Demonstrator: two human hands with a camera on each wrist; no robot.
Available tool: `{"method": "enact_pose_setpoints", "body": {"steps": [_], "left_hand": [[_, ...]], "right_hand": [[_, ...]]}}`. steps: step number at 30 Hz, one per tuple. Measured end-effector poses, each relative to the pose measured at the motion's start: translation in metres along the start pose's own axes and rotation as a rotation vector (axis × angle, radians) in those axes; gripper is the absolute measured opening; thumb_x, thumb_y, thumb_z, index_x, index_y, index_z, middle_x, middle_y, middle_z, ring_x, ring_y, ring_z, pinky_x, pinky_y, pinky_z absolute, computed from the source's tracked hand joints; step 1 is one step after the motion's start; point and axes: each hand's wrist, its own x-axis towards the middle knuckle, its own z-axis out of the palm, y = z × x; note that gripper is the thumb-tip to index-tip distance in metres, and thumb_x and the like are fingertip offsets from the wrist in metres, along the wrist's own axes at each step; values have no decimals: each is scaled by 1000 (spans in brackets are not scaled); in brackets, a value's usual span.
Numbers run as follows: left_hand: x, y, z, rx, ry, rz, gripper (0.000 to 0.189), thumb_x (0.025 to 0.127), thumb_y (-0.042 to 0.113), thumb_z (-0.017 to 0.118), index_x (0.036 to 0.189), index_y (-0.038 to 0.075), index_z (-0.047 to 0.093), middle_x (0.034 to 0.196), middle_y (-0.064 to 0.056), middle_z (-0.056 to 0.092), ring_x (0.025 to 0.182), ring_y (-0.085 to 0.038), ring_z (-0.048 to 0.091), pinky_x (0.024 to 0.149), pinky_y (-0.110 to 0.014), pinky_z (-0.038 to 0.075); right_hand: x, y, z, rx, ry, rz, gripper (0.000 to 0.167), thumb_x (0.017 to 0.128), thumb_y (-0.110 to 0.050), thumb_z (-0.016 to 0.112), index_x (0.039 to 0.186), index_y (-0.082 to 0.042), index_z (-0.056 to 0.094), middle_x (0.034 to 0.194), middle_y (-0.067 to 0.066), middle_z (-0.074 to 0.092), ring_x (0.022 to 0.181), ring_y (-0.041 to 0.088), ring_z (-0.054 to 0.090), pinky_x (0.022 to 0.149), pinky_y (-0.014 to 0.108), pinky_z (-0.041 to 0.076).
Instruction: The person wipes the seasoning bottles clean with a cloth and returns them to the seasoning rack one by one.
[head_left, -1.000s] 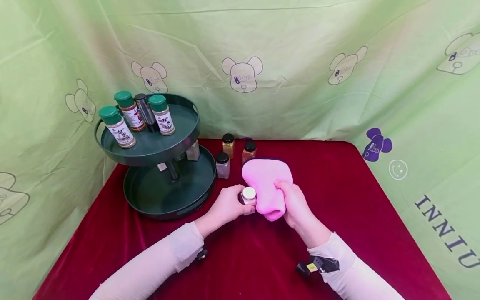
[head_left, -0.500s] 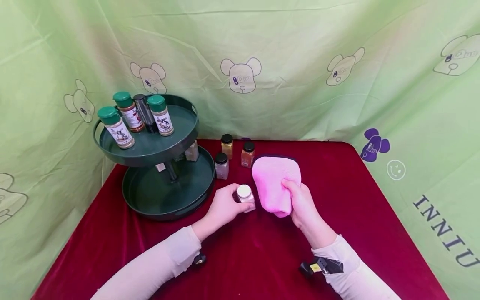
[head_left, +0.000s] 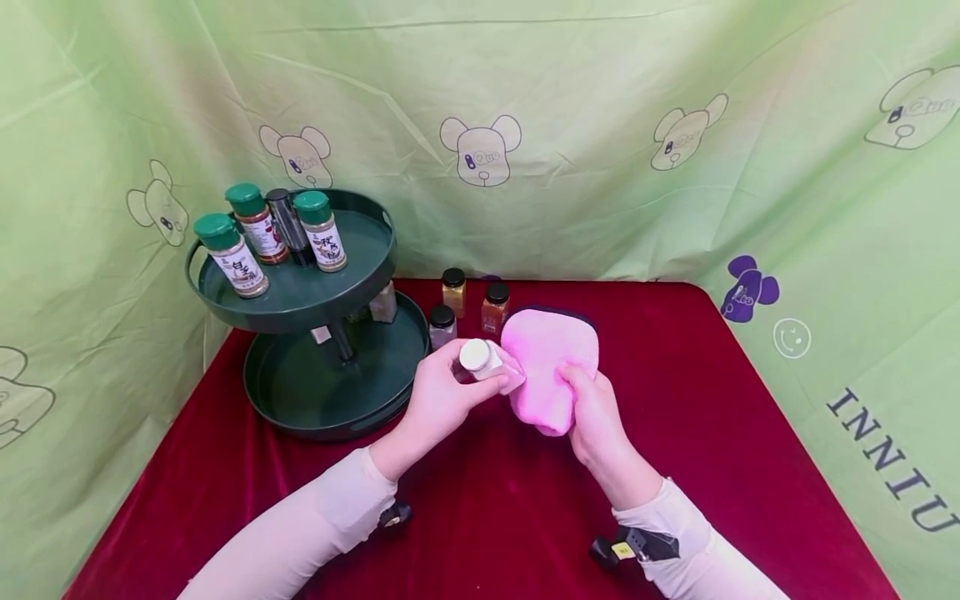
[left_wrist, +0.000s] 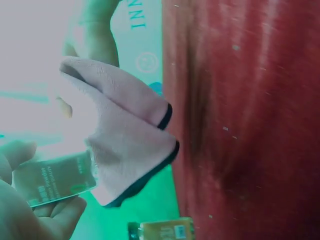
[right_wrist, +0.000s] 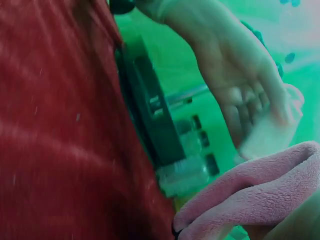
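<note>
My left hand (head_left: pixel 431 400) grips a small clear spice jar (head_left: pixel 504 371) with a white cap, fingers and thumb on its sides. The jar is raised and tilted, its cap towards the upper left and its base at the pink cloth (head_left: pixel 553 354). My right hand (head_left: pixel 602 425) holds this dark-edged cloth bunched at its near end, thumb on top. In the left wrist view, printing shows on the jar (left_wrist: pixel 57 175), and its end meets the folded cloth (left_wrist: pixel 127 132). In the right wrist view, the cloth (right_wrist: pixel 255 200) hides the jar's lower end.
A two-tier dark green stand (head_left: pixel 337 292) is on the left. Its top tier bears green-capped spice bottles (head_left: pixel 240 268) and a dark bottle (head_left: pixel 291 227); jars stand on the lower tier. Black-capped jars (head_left: pixel 495 310) are grouped behind my hands on the red tablecloth (head_left: pixel 675 358).
The cloth first moved right, away from the jar, then came back slightly left. My left hand has raised the jar and tipped it, bringing its base to the cloth.
</note>
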Motion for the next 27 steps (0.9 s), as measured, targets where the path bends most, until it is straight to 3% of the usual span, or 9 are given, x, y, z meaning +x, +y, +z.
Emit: {"method": "enact_pose_setpoints", "body": {"steps": [6, 9, 13, 17, 20, 23, 27], "left_hand": [[-4, 16, -3, -112, 42, 29, 49, 80, 28, 89, 123, 19, 67, 117, 3, 71, 106, -18, 68, 88, -31, 59], [-4, 18, -4, -137, 35, 45, 49, 80, 28, 89, 123, 18, 67, 117, 2, 71, 106, -18, 69, 88, -31, 59], [-1, 13, -6, -184, -52, 65, 50, 81, 28, 89, 124, 17, 67, 119, -1, 71, 107, -21, 69, 90, -33, 59], [7, 5, -15, -191, -162, 86, 51, 81, 21, 89, 126, 19, 68, 119, -1, 71, 107, -22, 70, 91, -33, 58], [13, 1, -22, -144, -218, 107, 53, 80, 22, 90, 128, 20, 67, 120, 0, 70, 109, -20, 69, 92, -33, 58], [19, 0, -28, -113, -234, 114, 54, 80, 25, 90, 129, 20, 67, 120, 0, 70, 108, -20, 69, 91, -34, 59], [25, -1, -31, -112, -175, 80, 52, 81, 27, 89, 127, 18, 67, 118, -1, 72, 102, -22, 70, 85, -35, 60]], "right_hand": [[-14, -4, 15, 246, -69, -11, 10, 106, -11, 46, 106, -8, 55, 89, -3, 67, 82, 8, 67, 75, 23, 55], [-16, -6, 19, 297, -77, -9, 11, 107, -13, 44, 108, -9, 54, 92, -3, 67, 85, 8, 69, 76, 22, 56], [-12, -7, 21, 283, -103, 43, 15, 107, -12, 43, 107, -7, 57, 95, -2, 71, 90, 8, 70, 81, 23, 57], [-7, -5, 17, 200, -150, 162, 22, 105, -13, 41, 94, -10, 59, 82, -4, 70, 77, 6, 67, 72, 21, 54], [-5, -5, 14, 137, -191, 226, 22, 104, -14, 41, 91, -13, 58, 77, -6, 68, 72, 5, 65, 68, 22, 52], [-6, -7, 12, 113, -214, 239, 20, 103, -12, 42, 92, -13, 58, 77, -7, 67, 72, 6, 65, 69, 22, 52], [-8, -12, 12, 114, -178, 186, 18, 101, -10, 45, 91, -12, 59, 77, -6, 67, 70, 6, 66, 68, 22, 54]]}}
